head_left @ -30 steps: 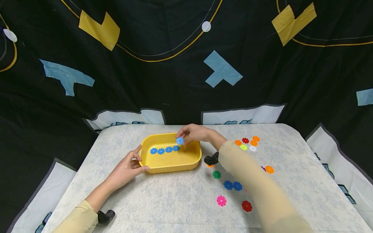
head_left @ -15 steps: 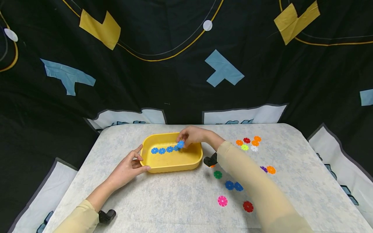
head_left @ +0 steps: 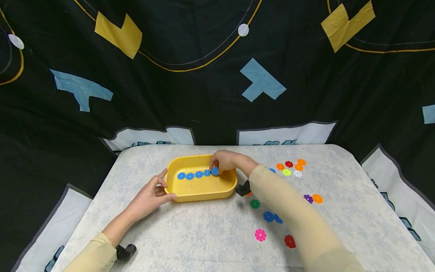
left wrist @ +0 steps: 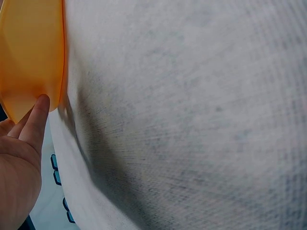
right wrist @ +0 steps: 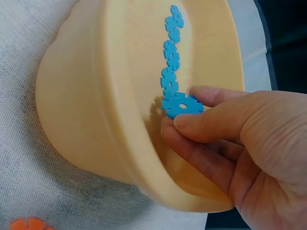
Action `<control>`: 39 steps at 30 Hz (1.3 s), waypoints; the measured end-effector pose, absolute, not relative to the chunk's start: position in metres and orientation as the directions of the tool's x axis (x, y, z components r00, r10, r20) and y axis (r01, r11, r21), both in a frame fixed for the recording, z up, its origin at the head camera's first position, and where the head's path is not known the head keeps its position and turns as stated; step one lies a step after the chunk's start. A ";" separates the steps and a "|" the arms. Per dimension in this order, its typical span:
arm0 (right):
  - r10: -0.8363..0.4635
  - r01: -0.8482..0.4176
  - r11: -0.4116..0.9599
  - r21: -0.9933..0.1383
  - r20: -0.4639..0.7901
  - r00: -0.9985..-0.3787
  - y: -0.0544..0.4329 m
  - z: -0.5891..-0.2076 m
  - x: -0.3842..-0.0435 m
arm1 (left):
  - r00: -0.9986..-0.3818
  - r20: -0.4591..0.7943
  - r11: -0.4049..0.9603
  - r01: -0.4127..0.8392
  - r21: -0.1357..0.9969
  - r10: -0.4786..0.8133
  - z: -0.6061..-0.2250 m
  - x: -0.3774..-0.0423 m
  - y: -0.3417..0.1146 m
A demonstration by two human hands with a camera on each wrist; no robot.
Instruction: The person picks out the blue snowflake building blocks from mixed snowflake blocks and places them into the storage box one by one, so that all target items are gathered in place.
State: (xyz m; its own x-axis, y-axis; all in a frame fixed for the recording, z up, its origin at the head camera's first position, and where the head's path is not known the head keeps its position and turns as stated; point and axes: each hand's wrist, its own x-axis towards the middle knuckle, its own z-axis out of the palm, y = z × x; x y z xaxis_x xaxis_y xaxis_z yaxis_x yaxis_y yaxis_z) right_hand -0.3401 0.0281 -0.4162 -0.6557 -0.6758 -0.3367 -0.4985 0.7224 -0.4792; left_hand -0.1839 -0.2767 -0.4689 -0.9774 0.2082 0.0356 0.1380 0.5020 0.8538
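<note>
A yellow plastic tray [head_left: 200,196] stands on the table, a row of blue snowflake discs [head_left: 190,176] lying along its floor. My left hand [head_left: 151,193] holds the tray's left end, thumb at the front wall and fingers at the side. In the left wrist view, a fingertip presses on the tray's wall [left wrist: 33,52]. Reaching over the right rim, my right hand [head_left: 224,160] pinches a blue snowflake disc [right wrist: 183,106] between thumb and fingers. This disc sits at the right end of the row and overlaps the nearest disc [right wrist: 169,82] in the right wrist view.
Loose discs lie to the tray's right: green [head_left: 255,204], blue [head_left: 268,216], pink [head_left: 260,235], red [head_left: 290,241], purple [head_left: 308,198] and orange [head_left: 317,198]. Several more, including a yellow-green one [head_left: 287,172], lie farther back. My right sleeve [head_left: 289,204] crosses over this side. A dark curtain [head_left: 210,105] hangs behind.
My right hand has lowered the blue snowflake disc into the tray and moved slightly right, to the row's right end. My left hand has stayed at the tray.
</note>
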 end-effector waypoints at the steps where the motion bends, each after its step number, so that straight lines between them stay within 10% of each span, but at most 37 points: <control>1: -0.670 -0.496 0.729 -0.471 -0.343 -0.659 0.028 -0.416 -0.340 | -0.977 0.036 0.503 0.139 0.853 0.209 -0.469 -0.184 -0.277; 25: -0.656 -0.595 0.754 -0.278 -0.289 -0.697 0.023 -0.425 -0.338 | -0.974 0.053 0.461 0.153 0.874 0.222 -0.470 -0.184 -0.275; 39: -0.693 -0.591 0.707 -0.389 -0.211 -0.690 0.038 -0.413 -0.338 | -0.974 0.053 0.461 0.153 0.874 0.222 -0.469 -0.183 -0.276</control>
